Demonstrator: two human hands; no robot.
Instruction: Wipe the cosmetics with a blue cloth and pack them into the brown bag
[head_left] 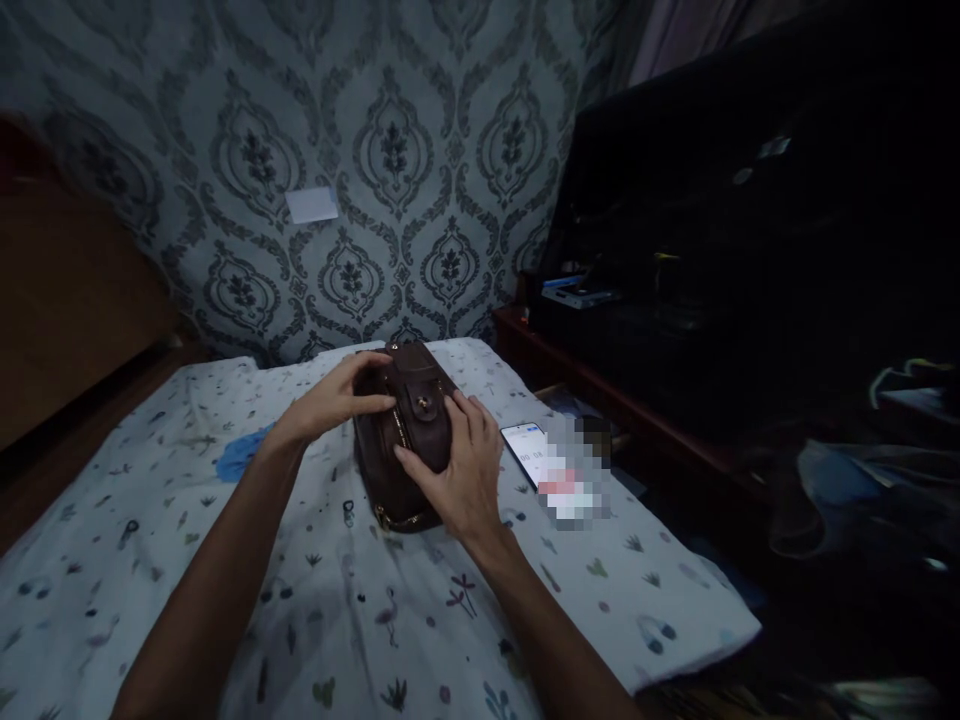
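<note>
A dark brown leather bag (420, 440) with gold-coloured zips and a small clasped flap lies on the patterned bedsheet. My left hand (337, 397) grips its left side near the far end, thumb by a zip and the other fingers bent over the edge. On the right side my right hand (466, 465) holds the bag, its thumb across the face near the zip and its fingers by the clasp. The zip pulls are too small to make out, and part of the bag's right side is behind my right hand.
To the right of the bag lies a phone (529, 450) with a lit screen, partly blurred out. A blue cloth-like item (240, 455) rests left of my left forearm. Patterned wallpaper (394, 150) rises behind the bed; dark furniture (675, 230) stands at the right.
</note>
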